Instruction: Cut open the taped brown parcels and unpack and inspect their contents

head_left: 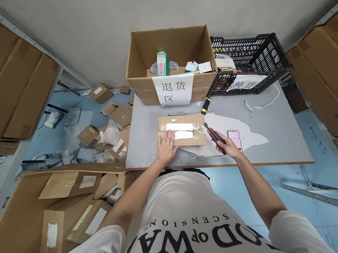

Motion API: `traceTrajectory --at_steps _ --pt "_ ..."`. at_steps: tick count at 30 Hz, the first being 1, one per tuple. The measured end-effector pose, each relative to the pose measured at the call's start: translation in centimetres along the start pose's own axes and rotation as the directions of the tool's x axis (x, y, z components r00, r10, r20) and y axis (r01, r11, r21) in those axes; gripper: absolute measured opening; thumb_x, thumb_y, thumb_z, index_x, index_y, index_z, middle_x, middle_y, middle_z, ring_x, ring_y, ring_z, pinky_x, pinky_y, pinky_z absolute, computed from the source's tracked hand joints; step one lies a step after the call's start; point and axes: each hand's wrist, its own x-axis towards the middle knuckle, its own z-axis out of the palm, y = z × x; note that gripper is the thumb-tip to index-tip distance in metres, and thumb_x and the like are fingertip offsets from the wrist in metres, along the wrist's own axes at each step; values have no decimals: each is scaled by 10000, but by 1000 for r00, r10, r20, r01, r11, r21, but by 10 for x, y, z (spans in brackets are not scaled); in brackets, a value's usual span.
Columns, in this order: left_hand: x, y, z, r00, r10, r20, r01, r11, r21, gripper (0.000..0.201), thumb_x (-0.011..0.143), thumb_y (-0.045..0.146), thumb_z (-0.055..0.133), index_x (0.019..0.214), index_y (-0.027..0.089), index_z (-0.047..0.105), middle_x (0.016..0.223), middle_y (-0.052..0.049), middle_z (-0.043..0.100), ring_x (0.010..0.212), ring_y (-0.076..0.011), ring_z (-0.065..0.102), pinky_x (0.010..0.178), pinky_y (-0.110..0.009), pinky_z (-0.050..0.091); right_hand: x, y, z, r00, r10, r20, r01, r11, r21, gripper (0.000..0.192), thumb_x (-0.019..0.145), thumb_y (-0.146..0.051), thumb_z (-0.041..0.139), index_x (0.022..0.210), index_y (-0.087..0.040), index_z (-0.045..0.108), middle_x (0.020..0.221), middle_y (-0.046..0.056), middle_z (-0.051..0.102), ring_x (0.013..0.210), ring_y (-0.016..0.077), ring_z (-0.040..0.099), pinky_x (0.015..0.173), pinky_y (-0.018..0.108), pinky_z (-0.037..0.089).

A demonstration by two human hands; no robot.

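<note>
A small cardboard box [182, 142] lies on the table in front of me, with clear tape and white label strips across its top. The tape and label look split along the middle seam. My left hand [166, 146] rests flat on the box's left part, fingers spread. In my right hand [227, 144] is a red and black utility knife [215, 137], its tip pointing at the box's right edge. Beside that hand lies a phone [235, 140] with a pink screen. A second cutter [205, 106], black and yellow, lies just beyond the box.
A large open carton [143, 91] with a paper sign stands at the table's back, beside a black plastic crate [256, 49]. A white cable [261, 106] lies at right. Left of the table are a big carton [12, 216] of boxes and scattered empty boxes [121, 114].
</note>
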Motion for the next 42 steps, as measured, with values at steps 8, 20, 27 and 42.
traceTrajectory --at_steps 8,20,27,42 --pt "2 0 3 999 1 32 -1 1000 1 645 908 422 359 1468 126 237 1528 -116 210 1428 -284 107 1134 -501 126 -1 -24 -13 983 125 134 -110 987 -114 724 797 -428 596 1445 -268 315 1048 84 640 519 80 505 440 229 396" --pt "2 0 4 994 -38 103 41 999 -23 673 905 432 365 1479 124 196 1546 -94 144 1425 -334 54 1119 -517 126 -29 -18 -31 953 215 212 -193 974 -122 688 787 -421 631 1415 -280 389 813 31 641 485 94 499 438 243 388" --pt "5 -1 3 997 -27 70 34 995 -94 667 904 418 375 1479 129 199 1543 -93 158 1430 -310 57 1129 -510 89 -47 7 -33 974 199 111 -194 979 -54 727 776 -430 631 1430 -265 359 885 54 654 516 110 507 433 244 377" --pt "-2 -13 -4 998 64 -6 -64 963 -262 703 884 414 432 1464 86 206 1533 -172 175 1431 -294 60 1138 -485 100 54 111 48 844 -16 -536 -371 703 -606 633 855 -320 364 1465 -198 247 1357 150 325 1185 291 388 1016 440 312"
